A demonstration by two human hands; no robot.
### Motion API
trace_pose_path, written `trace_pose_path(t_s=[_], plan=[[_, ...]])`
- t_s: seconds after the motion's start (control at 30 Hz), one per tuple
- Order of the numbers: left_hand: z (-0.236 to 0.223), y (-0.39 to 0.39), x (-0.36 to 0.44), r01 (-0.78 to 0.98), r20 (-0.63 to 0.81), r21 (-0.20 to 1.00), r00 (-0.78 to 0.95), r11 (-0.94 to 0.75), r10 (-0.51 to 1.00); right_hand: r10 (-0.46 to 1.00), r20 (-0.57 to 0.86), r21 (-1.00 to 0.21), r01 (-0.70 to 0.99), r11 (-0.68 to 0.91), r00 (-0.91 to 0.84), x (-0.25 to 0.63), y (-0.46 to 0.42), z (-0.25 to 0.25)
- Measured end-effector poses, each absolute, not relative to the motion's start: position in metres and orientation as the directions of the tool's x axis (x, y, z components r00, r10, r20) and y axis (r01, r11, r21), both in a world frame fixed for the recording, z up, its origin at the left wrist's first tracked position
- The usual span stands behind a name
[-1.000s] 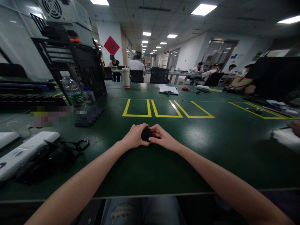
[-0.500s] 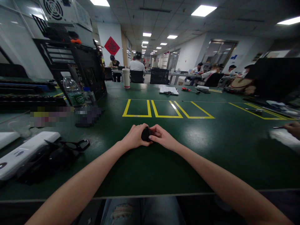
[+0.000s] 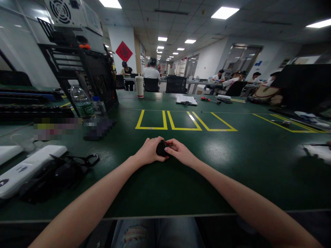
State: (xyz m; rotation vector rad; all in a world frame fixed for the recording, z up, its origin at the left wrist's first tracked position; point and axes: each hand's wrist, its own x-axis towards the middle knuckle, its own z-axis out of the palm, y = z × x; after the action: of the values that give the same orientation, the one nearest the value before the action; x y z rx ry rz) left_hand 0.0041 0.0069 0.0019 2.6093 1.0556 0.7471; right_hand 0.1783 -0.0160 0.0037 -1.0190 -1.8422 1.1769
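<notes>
My left hand [image 3: 149,151] is wrapped round a small, dark, rounded black object [image 3: 160,148], just above or on the green table in front of me. The fingers curl over its top and the thumb lies underneath. My right hand [image 3: 181,152] is closed in a pinch against the object's right side, thumb and fingertips close together. Something thin and greyish seems to show between those fingertips, too small to name. What kind of thing the black object is cannot be made out, since the fingers cover much of it.
Yellow tape outlines [image 3: 184,128] mark the green table [image 3: 165,193]. To the left lie a white device [image 3: 31,168], black glasses [image 3: 89,160], a plastic bottle [image 3: 81,100] and a computer case [image 3: 97,79]. Farther back are a cup [image 3: 139,86], a clipboard [image 3: 186,100] and a screwdriver [image 3: 210,100].
My hands stay almost in place; the right fingertips shift very slightly on the object's side. At the right edge, another person's hand has mostly withdrawn and the white item there has moved.
</notes>
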Motion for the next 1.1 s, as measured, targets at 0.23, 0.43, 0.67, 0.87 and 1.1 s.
trace_pose_path(t_s=[0.23,0.43,0.67,0.87,1.1], plan=[[-0.0011,0.0087,0.0049,0.582,0.374,0.396,0.604,-0.71,0.704,0.863,0.204,-0.938,0.162,0.308,-0.462,0.1799,-0.0176,0.0014],[-0.0013,0.0087,0.0054,0.583,0.388,0.386,0.601,-0.715,0.699,0.887,0.217,-0.93,0.19,0.315,-0.407,0.1775,-0.0155,0.0003],[0.0008,0.0074,0.0049,0.581,0.378,0.389,0.608,-0.715,0.699,0.866,0.172,-0.945,0.17,0.28,-0.47,0.1806,-0.016,0.0009],[0.0011,0.0075,0.0058,0.59,0.364,0.395,0.603,-0.704,0.709,0.874,0.194,-0.943,0.16,0.291,-0.446,0.1793,-0.0181,0.0018],[0.0023,0.0067,0.0059,0.603,0.353,0.399,0.595,-0.691,0.722,0.888,0.156,-0.939,0.215,0.269,-0.433,0.1782,-0.0184,0.0044]])
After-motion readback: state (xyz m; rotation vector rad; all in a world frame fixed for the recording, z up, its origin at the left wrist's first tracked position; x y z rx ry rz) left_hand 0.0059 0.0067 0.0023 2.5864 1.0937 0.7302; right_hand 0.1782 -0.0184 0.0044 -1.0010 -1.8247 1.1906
